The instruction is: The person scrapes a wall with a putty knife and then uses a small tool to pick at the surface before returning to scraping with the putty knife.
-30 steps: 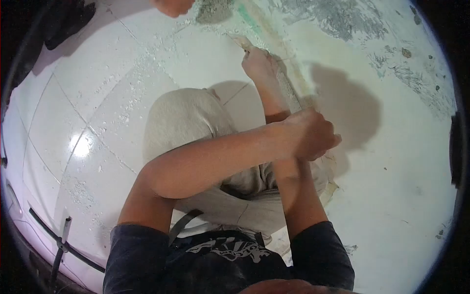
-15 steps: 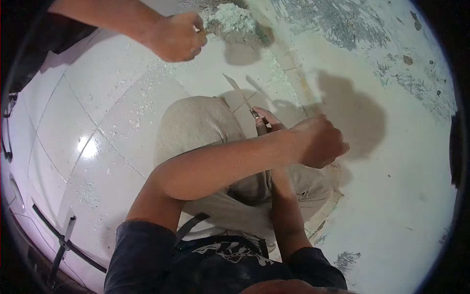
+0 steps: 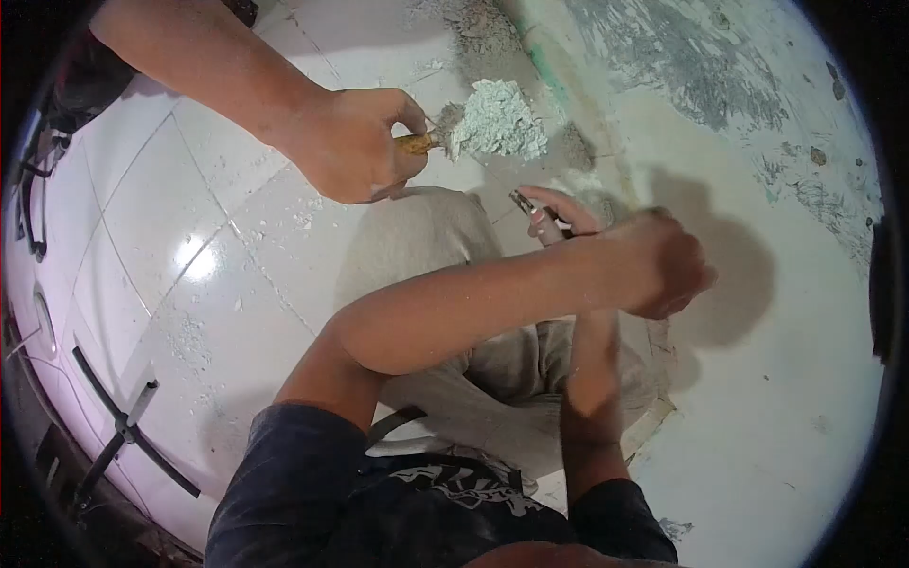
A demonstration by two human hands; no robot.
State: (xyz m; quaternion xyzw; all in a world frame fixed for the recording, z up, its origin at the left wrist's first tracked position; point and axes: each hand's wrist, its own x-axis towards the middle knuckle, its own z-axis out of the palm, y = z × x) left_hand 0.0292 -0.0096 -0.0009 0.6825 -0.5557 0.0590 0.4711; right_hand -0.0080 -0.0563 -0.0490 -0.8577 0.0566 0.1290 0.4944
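Observation:
My left arm crosses over my right forearm, and my left hand [image 3: 666, 263] is a closed fist near the pale wall surface; what it grips, if anything, is hidden. My right hand [image 3: 568, 216], partly behind my left forearm, is wrapped round a slim tool [image 3: 532, 210] with a metal end. The tool's long blade does not show clearly. Just beyond it, a co-worker's hand [image 3: 355, 142] holds a tool by its yellow-brown handle [image 3: 415, 144]. A lump of pale green-white crumbly material [image 3: 500, 119] sits at that tool's far end.
My bent knee [image 3: 417, 232] is left of my right hand. Pale crumbs lie scattered on the tiled floor [image 3: 170, 227]. A black cross-shaped stand [image 3: 125, 431] is at lower left. The pale surface on the right [image 3: 805, 379] has rough grey patches towards the top.
The co-worker's hand and loaded tool have come down and closer to my right hand. My right hand's tool has turned, and its blade has dropped from clear view. The whole view has shifted slightly.

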